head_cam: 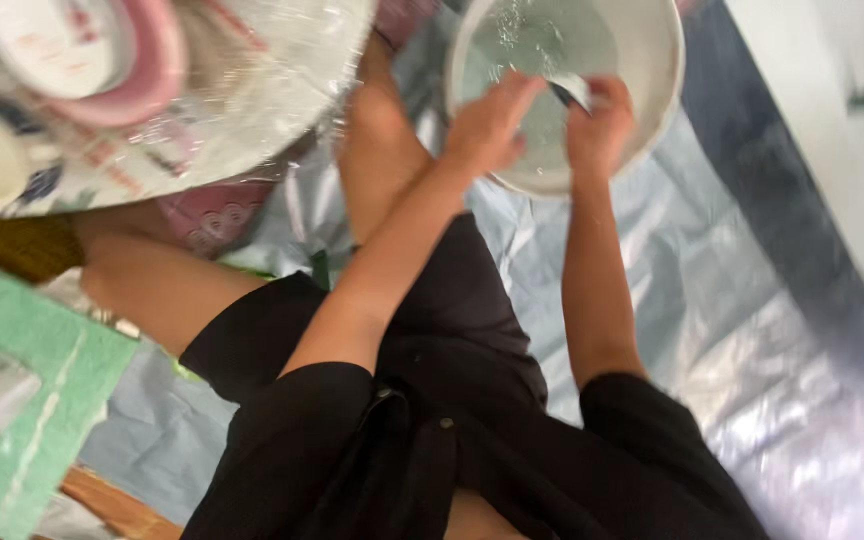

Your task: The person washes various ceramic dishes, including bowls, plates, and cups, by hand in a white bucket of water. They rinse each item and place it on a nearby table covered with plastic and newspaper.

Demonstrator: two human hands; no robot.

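Observation:
A round white basin (pixel 664 95) of soapy water sits on the floor in front of me, at the top of the view. Both my hands are over the water. My right hand (pixel 600 125) grips a small shiny metal piece (pixel 574 90), too blurred to identify. My left hand (pixel 490 125) reaches to the left end of that piece with its fingers bent. Motion blur hides whether it grips the piece or only touches it. My bare knees and black clothes fill the lower middle.
A large patterned tray (pixel 252 90) under clear film holds pink and white bowls at the top left. A pink stool (pixel 214 215) stands below it. A green box (pixel 32 400) lies at the left. A silvery sheet (pixel 742 330) covers the floor. A pale wall (pixel 832 110) rises at the right.

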